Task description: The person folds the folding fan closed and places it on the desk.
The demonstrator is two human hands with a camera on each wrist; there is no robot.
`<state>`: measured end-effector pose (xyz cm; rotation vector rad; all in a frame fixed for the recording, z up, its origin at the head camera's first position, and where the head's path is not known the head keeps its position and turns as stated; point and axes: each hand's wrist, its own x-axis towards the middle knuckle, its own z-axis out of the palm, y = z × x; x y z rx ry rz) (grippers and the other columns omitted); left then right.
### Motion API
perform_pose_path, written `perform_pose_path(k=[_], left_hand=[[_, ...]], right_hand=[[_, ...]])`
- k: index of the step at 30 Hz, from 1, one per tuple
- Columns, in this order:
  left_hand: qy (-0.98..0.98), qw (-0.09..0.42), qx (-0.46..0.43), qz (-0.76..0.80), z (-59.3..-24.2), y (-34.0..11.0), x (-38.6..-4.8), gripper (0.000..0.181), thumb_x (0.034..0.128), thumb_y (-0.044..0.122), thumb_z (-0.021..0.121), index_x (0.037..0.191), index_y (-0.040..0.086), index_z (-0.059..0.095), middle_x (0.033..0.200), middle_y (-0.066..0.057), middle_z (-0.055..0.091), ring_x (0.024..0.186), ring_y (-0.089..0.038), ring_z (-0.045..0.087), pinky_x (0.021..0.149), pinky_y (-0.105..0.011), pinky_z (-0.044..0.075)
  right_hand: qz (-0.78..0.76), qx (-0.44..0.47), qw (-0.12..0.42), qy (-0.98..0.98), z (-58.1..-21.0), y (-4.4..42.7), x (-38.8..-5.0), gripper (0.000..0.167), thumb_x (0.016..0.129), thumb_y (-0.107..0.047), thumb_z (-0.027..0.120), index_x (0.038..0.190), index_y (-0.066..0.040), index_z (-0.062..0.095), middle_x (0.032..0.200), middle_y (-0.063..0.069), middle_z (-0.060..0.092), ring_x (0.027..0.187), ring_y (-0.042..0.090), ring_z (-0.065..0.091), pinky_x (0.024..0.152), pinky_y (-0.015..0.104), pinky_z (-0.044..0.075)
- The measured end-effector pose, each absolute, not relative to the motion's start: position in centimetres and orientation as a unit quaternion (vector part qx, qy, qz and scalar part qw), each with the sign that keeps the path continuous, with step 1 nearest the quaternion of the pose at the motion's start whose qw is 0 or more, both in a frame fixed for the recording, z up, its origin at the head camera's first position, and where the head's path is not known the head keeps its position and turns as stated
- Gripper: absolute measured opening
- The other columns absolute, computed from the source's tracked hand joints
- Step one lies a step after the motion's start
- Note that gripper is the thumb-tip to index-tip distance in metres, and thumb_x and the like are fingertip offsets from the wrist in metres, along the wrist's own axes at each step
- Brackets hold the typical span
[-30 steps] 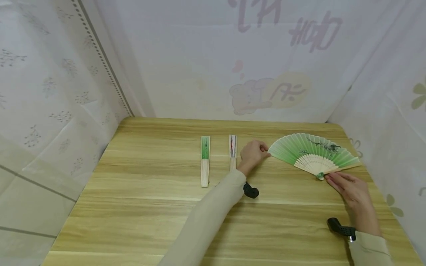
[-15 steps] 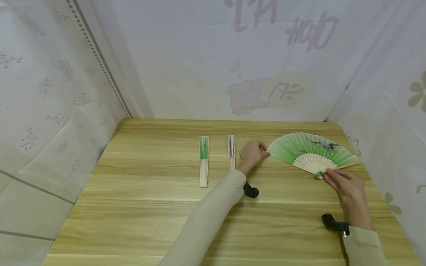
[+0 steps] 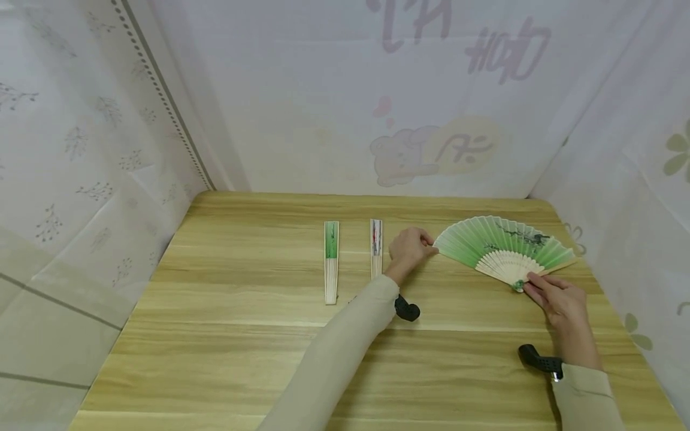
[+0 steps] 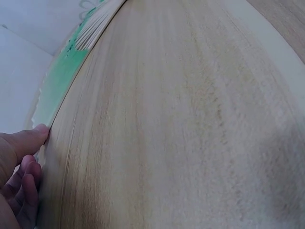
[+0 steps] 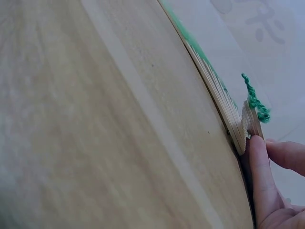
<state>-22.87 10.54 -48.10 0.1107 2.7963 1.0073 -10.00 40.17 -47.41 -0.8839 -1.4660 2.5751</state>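
Note:
A green folding fan (image 3: 480, 239) with a dark branch print lies spread at the right of the table. My left hand (image 3: 411, 248) pinches its left outer corner between thumb and fingers, seen also in the left wrist view, where the hand (image 4: 21, 167) holds the fan's edge (image 4: 62, 86). My right hand (image 3: 563, 305) pinches the right outer rib near the pivot. In the right wrist view, thumb and finger of the hand (image 5: 271, 181) grip the rib beside a green cord (image 5: 255, 100).
Left of my left hand lie two folded fans, one green (image 3: 331, 245) and one white with a red and grey print (image 3: 376, 239). My left forearm crosses the wooden table (image 3: 215, 335). Patterned cloth (image 3: 302, 108) hangs behind and at both sides.
My right hand has shifted a little left along the fan's right rib, and the fan's right end has come slightly inward. My left hand stays at the left corner.

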Motion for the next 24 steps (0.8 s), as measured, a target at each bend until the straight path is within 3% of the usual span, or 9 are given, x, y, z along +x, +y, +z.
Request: perform_pose_path(k=[11,24], left_hand=[[0.933,0.093,0.029,0.347,-47.87,10.57,-22.88,0.018,0.0808,0.043,0.087,0.091,0.033,0.076,0.078,0.019,0.058,0.070,-0.004,0.054,0.058,-0.026,0.042],[0.936,0.091,0.040,0.337,-47.85,10.71,-23.10,0.016,0.0823,0.040,0.087,0.080,0.031,0.074,0.073,0.018,0.058,0.069,-0.003,0.054,0.058,-0.026,0.042]], right_hand=[[0.826,-0.283,0.021,-0.486,-47.54,40.16,-10.02,0.017,0.090,0.014,0.069,0.083,0.000,0.074,0.086,0.009,0.070,0.076,0.024,0.074,0.077,0.032,0.058],[0.831,-0.263,0.024,-0.489,-47.59,40.32,-9.76,0.017,0.090,0.015,0.067,0.085,0.000,0.074,0.087,0.010,0.068,0.076,0.023,0.073,0.076,0.032,0.059]])
